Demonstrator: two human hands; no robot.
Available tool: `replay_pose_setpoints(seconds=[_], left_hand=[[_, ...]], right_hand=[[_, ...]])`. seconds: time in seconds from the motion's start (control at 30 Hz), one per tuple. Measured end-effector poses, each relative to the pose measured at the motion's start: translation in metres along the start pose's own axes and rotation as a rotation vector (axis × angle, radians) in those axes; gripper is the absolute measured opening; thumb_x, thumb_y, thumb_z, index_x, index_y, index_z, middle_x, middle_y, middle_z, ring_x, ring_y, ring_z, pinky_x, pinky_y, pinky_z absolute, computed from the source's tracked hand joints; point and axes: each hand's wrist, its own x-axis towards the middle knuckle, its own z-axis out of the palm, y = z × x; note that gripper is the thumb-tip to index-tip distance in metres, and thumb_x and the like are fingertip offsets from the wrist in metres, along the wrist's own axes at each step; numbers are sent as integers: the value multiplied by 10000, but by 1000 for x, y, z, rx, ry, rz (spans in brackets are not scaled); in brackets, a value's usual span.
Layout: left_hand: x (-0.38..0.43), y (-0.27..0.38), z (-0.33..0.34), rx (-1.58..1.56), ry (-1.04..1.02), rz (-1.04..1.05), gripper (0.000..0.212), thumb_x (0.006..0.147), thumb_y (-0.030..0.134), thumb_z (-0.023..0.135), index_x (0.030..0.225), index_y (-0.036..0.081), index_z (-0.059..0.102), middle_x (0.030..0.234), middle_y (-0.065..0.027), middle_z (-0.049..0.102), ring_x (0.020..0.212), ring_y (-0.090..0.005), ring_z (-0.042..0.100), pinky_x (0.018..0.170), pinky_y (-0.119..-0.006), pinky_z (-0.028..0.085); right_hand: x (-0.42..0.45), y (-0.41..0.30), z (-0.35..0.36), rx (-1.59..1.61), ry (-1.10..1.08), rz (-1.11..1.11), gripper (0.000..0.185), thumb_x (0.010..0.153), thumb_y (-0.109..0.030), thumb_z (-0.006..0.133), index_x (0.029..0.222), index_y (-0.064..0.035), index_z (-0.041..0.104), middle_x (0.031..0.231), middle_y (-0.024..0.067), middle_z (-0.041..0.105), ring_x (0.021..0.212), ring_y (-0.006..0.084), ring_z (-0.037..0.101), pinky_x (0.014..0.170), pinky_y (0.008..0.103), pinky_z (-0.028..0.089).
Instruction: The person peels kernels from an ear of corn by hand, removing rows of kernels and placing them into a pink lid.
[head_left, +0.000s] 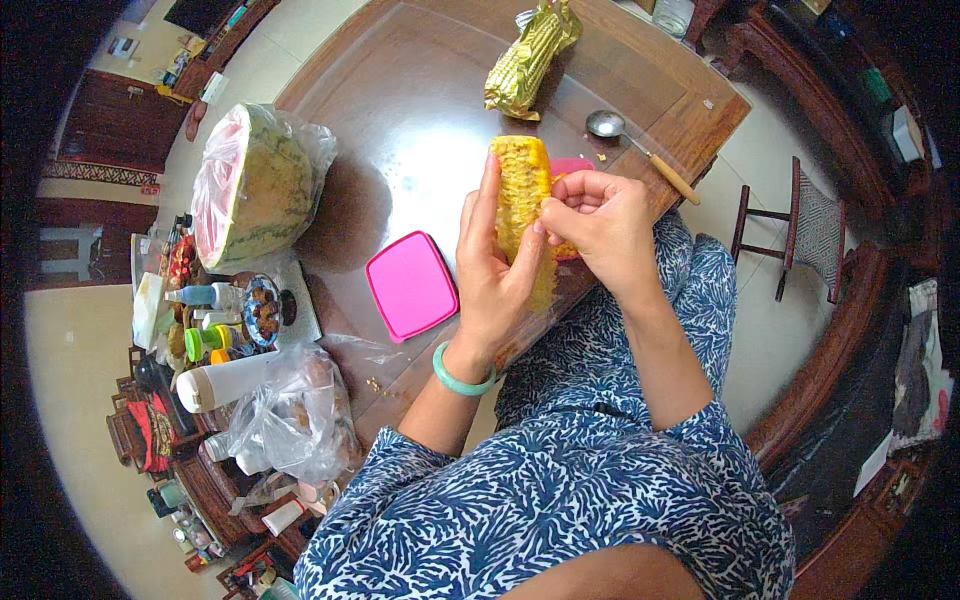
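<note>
My left hand (486, 259), with a pale green bangle on its wrist, holds an ear of corn (517, 187) upright over the table edge. Much of its facing side is stripped to the bare cob, while yellow kernels stay along its top and right edge. At that right edge, the thumb and fingers of my right hand (609, 225) pinch against the corn; whether a loose kernel is between them is hidden. Behind my right hand a pink container (571, 165) shows in part, with yellow bits in it. A pink square lid (412, 286) lies left of my left hand.
A gold corn-patterned wrapper (529, 67) lies at the far side of the wooden table (360, 82). A metal spoon with a wooden handle (641, 146) rests at right. Left stand a cut watermelon (259, 187) under plastic film, bottles and a plastic bag (296, 420).
</note>
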Motion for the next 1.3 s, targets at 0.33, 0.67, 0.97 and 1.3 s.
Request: replay_pose_setpoints(seconds=[0.33,0.67,0.97,1.3], left_hand=[[4,14,-1,-424,-63,-268,650,876,-39,537,1442,-17,219,1331,-147,456,1176,-193,491,981,-311,417],[4,11,-1,-534,-57,-304,660,877,-34,542,1442,-26,202,1339,-149,444,1156,-185,502,962,-310,437],[3,10,0,-446,-50,-258,664,872,-37,549,1442,-22,209,1351,-149,441,1185,-196,487,983,-318,422],[2,9,2,-386,-87,-173,681,852,-53,551,1444,-15,217,1373,-158,420,1227,-217,460,1031,-334,369]], right_hand=[[0,5,-12,95,-106,102,108,783,-24,683,860,36,638,755,42,647,613,66,594,549,193,500],[1,9,-8,-5,-82,42,88,791,-22,662,835,40,619,738,38,636,611,72,585,527,204,478],[0,5,-14,66,-137,69,121,814,-48,674,880,47,638,750,50,649,573,66,579,524,188,486],[-2,11,-5,-161,14,-101,131,704,-54,716,719,15,606,672,29,626,592,57,559,539,207,464]])
